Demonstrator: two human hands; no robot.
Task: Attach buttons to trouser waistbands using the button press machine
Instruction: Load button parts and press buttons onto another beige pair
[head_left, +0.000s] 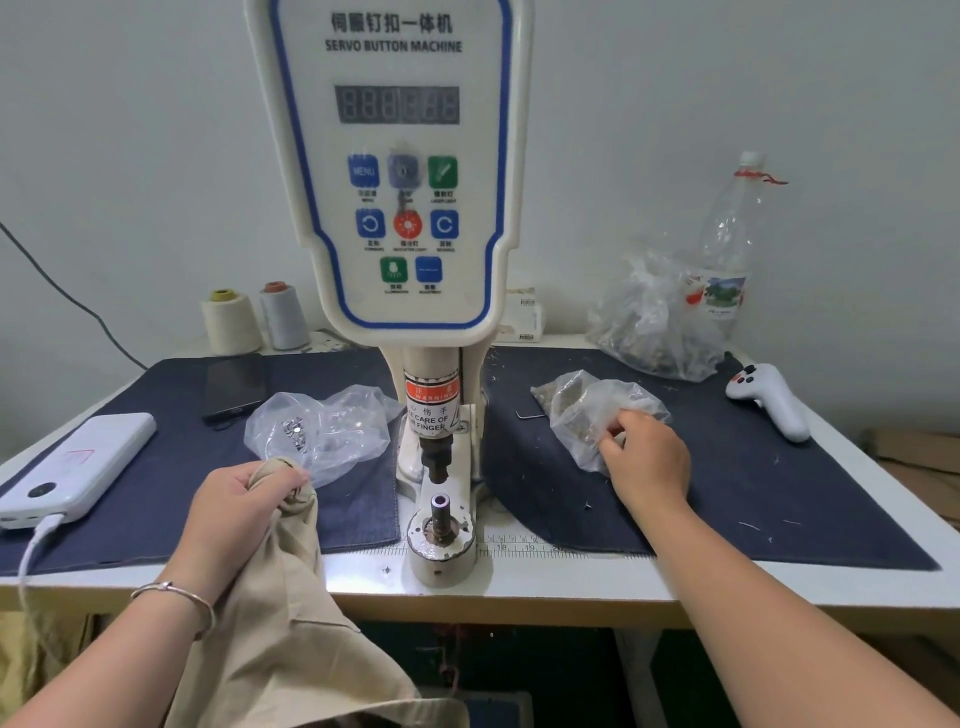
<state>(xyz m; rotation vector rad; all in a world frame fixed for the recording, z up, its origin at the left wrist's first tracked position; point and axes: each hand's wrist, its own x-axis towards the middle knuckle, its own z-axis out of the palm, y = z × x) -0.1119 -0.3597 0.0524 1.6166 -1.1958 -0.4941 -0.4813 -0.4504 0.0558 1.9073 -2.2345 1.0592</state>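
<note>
Left hand (244, 499) grips trousers (280, 613); right hand (647, 460) in button bag (587, 405).

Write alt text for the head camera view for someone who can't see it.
A person at a servo button machine grips beige trousers in the left hand while the right hand reaches into a small plastic bag right of the press. Another clear bag, a phone and a power bank lie to the left.

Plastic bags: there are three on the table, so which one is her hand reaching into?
The small bag right of the machine. Her right hand is at its opening; the left bag and the big bag by the bottle lie untouched.
</note>
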